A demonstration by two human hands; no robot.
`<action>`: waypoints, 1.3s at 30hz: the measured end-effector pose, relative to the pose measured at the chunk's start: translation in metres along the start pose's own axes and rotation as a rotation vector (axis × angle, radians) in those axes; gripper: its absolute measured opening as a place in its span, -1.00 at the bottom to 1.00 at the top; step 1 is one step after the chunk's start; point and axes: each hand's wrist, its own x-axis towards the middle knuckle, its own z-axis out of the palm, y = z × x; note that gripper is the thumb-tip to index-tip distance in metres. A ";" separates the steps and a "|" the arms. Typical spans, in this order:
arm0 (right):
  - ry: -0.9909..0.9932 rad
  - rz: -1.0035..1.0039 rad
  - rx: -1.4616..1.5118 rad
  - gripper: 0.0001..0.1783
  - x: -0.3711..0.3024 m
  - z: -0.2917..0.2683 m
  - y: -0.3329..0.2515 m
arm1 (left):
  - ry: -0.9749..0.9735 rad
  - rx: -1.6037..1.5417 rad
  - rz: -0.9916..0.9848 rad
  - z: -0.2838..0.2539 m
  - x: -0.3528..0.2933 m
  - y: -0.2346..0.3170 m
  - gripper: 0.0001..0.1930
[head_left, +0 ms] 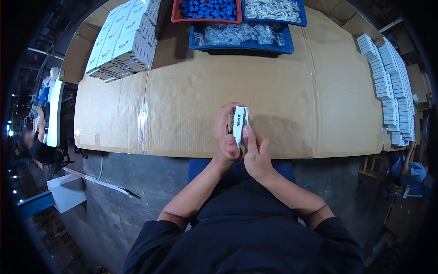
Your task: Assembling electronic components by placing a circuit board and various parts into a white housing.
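Nearest the camera is the dark shirt of the wearer, whose bare forearms run forward to meet at the near edge of the tabletop, which is covered in brown cardboard. The left hand holds a small white box from its left side; its fingers curl round the far end, with the thumb near the close end. The right hand grips the same box from the right, thumb laid on it, fingers closed in and partly hidden. The box is held with its long side pointing away from the body (whether it touches the cardboard, cannot tell). Beyond it, towards the far edge, a blue tray contains clear plastic bags. Just behind stand a red tray of blue pieces, left, and a second blue tray of pale pieces, right. Far left: a block of stacked white cartons. Far right: rows of flat white packs, piled along the side. Past the tabletop, one co-worker sits at left beside a white table; another person is partly visible at right.
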 end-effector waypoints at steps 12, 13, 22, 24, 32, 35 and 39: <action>-0.252 -0.076 -0.453 -0.04 0.027 -0.049 -0.033 | -0.029 -0.539 -0.574 0.002 -0.003 0.005 -0.15; -0.188 -0.226 -0.604 -0.05 0.028 -0.052 -0.027 | -0.048 -0.512 -0.598 0.003 0.002 0.007 -0.17; -0.100 -0.967 -0.734 0.00 0.057 -0.066 0.000 | -0.201 -0.780 -0.986 0.013 -0.004 0.034 -0.26; -0.076 -1.016 -0.735 -0.01 0.060 -0.061 0.003 | -0.184 -0.804 -0.991 0.013 -0.003 0.036 -0.28; -0.020 -0.938 -0.639 -0.01 0.055 -0.057 0.019 | -0.188 -0.751 -1.014 0.010 -0.007 0.032 -0.28; 0.007 -0.892 -0.757 0.01 0.055 -0.061 0.016 | -0.154 -0.735 -1.044 0.012 -0.001 0.041 -0.26; 0.069 -0.545 -0.396 0.04 0.055 -0.055 0.025 | -0.130 -0.304 -0.458 0.030 -0.022 0.011 -0.25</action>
